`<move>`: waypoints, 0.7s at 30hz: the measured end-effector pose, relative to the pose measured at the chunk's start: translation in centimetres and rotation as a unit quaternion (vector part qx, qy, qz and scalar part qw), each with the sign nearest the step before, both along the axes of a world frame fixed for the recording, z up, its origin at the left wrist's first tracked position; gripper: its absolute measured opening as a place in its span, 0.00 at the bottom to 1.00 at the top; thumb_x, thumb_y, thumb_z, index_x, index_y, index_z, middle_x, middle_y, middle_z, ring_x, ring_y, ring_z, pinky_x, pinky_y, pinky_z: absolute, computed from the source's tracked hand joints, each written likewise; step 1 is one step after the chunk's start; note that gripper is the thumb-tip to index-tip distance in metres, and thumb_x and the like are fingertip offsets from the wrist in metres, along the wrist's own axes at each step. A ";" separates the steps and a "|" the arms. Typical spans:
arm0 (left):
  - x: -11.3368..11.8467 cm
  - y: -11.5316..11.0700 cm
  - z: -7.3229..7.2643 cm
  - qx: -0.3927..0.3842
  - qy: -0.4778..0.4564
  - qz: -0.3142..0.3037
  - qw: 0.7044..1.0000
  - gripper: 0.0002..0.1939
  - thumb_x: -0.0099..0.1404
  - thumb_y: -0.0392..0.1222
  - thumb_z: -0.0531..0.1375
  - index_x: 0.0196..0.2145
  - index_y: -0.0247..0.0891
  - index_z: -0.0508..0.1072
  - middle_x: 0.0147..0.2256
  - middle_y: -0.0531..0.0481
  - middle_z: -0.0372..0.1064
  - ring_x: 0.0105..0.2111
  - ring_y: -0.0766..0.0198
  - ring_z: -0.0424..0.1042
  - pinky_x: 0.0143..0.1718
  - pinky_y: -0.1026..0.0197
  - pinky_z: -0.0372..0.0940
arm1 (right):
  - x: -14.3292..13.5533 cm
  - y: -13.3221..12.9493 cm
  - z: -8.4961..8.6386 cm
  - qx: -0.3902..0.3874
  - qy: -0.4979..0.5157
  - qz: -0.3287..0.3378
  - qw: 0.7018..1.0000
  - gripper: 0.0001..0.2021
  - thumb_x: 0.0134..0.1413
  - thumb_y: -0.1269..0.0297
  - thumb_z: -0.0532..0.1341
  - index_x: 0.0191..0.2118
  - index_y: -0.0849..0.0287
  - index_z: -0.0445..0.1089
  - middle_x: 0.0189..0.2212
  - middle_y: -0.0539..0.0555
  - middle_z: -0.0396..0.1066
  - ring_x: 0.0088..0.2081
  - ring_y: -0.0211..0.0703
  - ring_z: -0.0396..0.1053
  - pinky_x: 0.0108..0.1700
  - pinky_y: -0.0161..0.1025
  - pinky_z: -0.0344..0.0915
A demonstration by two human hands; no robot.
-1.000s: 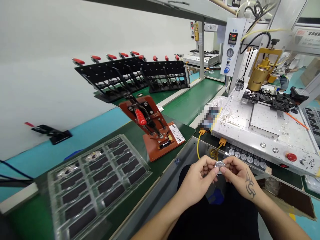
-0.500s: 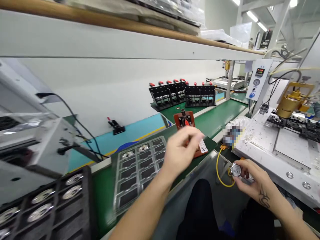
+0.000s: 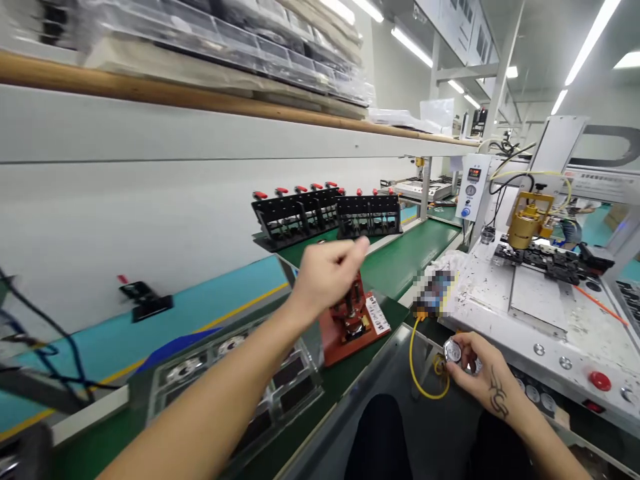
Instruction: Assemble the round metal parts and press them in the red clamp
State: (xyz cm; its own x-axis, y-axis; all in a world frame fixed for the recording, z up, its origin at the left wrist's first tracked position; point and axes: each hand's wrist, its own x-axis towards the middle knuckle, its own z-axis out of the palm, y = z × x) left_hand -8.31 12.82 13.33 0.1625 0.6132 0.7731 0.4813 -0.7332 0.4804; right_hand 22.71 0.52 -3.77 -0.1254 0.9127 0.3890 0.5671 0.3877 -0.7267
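Observation:
My left hand (image 3: 327, 277) is closed in a fist over the upper part of a red-brown clamp fixture (image 3: 330, 340). It hides the clamp's top and handle, so what the fingers grip cannot be seen. A small shiny round part sits low in the fixture, beside a white label (image 3: 377, 313). At the right, my right hand (image 3: 475, 363) pinches a round silver watch case (image 3: 452, 351) by its edge, the marked face toward me. Another shiny bit shows under those fingers, too small to name. My left forearm covers part of a clear compartment tray (image 3: 313, 383) holding a few round metal parts.
Black clamp racks (image 3: 300, 217) with red handles stand on the green bench (image 3: 415, 250). A white press machine (image 3: 500, 327) with a brass-coloured head (image 3: 524, 227) is at the right. A yellow cable (image 3: 413, 363) loops before it. A loaded shelf (image 3: 200, 130) runs overhead.
The view has turned up and to the right. My left hand has closed over the fixture's top, covering the red handle seen before. My right hand still holds the watch case.

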 end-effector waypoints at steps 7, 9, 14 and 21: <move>-4.0 7.9 4.2 -0.151 -0.266 -0.002 0.952 0.19 0.75 0.58 0.57 0.36 0.40 0.71 0.31 0.47 0.71 0.28 0.61 0.73 0.34 0.57 0.71 | -0.2 0.4 0.0 0.017 -0.003 0.008 1.000 0.13 0.64 0.60 0.65 0.52 0.57 0.74 0.29 0.49 0.70 0.30 0.43 0.70 0.34 0.39 0.69; -7.4 8.2 1.9 -0.157 -0.241 0.090 0.953 0.17 0.75 0.57 0.56 0.42 0.39 0.72 0.41 0.42 0.76 0.37 0.57 0.77 0.40 0.56 0.72 | 0.2 0.7 -0.9 0.018 -0.006 0.019 1.000 0.14 0.64 0.60 0.65 0.52 0.57 0.74 0.28 0.48 0.70 0.29 0.43 0.70 0.32 0.39 0.68; -13.0 3.2 -7.0 -0.335 0.012 0.173 0.926 0.22 0.68 0.60 0.57 0.39 0.37 0.77 0.35 0.43 0.79 0.36 0.50 0.78 0.38 0.54 0.71 | 0.1 2.3 -2.3 -0.008 -0.003 0.042 0.999 0.14 0.64 0.58 0.65 0.52 0.56 0.74 0.28 0.48 0.69 0.29 0.42 0.69 0.31 0.38 0.68; -6.8 0.8 -16.5 -0.446 0.131 0.041 0.885 0.14 0.62 0.52 0.64 0.34 0.38 0.79 0.24 0.50 0.76 0.24 0.57 0.75 0.27 0.60 0.65 | -7.8 8.5 0.0 0.032 0.009 0.159 0.987 0.14 0.60 0.63 0.66 0.51 0.55 0.74 0.32 0.48 0.68 0.32 0.41 0.68 0.38 0.38 0.67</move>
